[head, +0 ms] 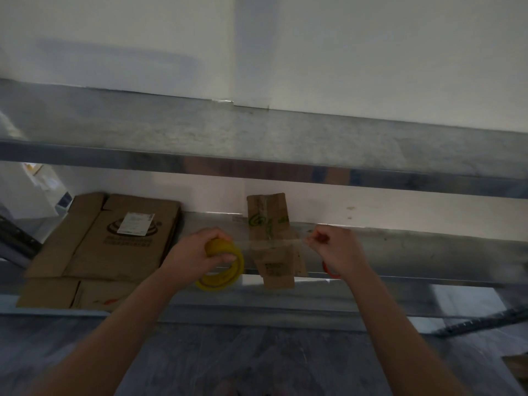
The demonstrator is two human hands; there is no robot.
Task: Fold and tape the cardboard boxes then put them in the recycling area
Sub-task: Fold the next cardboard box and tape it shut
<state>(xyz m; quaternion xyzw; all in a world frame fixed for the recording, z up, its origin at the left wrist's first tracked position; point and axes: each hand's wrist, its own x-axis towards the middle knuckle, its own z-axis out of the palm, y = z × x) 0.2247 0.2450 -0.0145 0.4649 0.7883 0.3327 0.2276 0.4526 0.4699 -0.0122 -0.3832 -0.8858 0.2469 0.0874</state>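
Note:
A small flattened cardboard box (270,238) with green print lies across a metal shelf, its lower end hanging over the front edge. My left hand (200,252) grips a yellow tape roll (224,270) just left of the box. My right hand (334,248) pinches the free end of a clear tape strip (274,242), stretched taut across the box's middle. A red-handled object (330,270), mostly hidden, sits under my right palm. A large flattened cardboard box (105,247) with a white label lies on the shelf at left.
The lower metal shelf (414,252) runs across the view, with an upper metal shelf (257,138) above it. White packages (31,192) stand at far left. Grey floor (257,358) lies below; a dark bar (485,321) sits at right.

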